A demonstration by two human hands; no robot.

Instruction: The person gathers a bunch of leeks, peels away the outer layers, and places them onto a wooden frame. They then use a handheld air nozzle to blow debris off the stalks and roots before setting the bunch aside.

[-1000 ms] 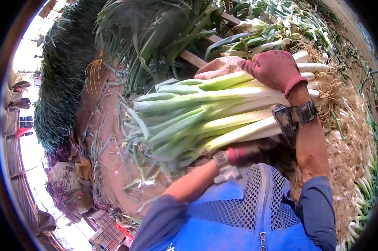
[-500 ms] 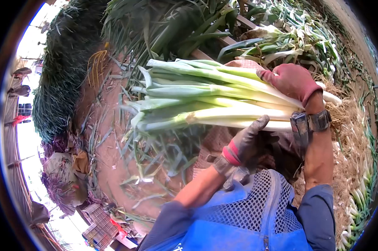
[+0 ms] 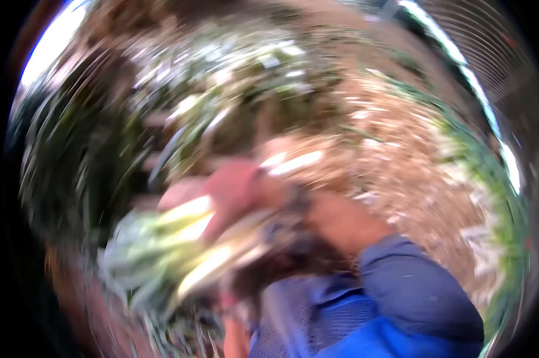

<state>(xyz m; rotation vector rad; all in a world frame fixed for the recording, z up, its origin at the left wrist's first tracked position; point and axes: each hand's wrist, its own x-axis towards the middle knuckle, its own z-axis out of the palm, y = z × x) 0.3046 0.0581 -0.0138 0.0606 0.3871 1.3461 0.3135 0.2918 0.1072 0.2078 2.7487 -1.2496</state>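
The view is smeared by motion. A bundle of leeks (image 3: 156, 253), pale stems and cut green tops, lies across in front of my body, tops toward the lower left. My right hand (image 3: 236, 188), in a red glove, is wrapped over the stems from above, with a dark watch-like band (image 3: 298, 197) at its wrist. Below the bundle, near the stems, my left hand (image 3: 242, 283) shows only as a dark gloved blur with a red cuff. Its fingers cannot be made out. The root ends are partly hidden by my right hand and forearm.
Behind the bundle is a heap of leeks and leaves (image 3: 222, 77). Dark green tops (image 3: 72, 155) are piled at the left. Dry roots or straw (image 3: 401, 161) cover the ground at right, edged by a row of leeks (image 3: 496, 227).
The view has swung to the right, so the roots and the leek row fill more of it. My hands and the bundle now appear lower and farther left, with the bundle tilted.
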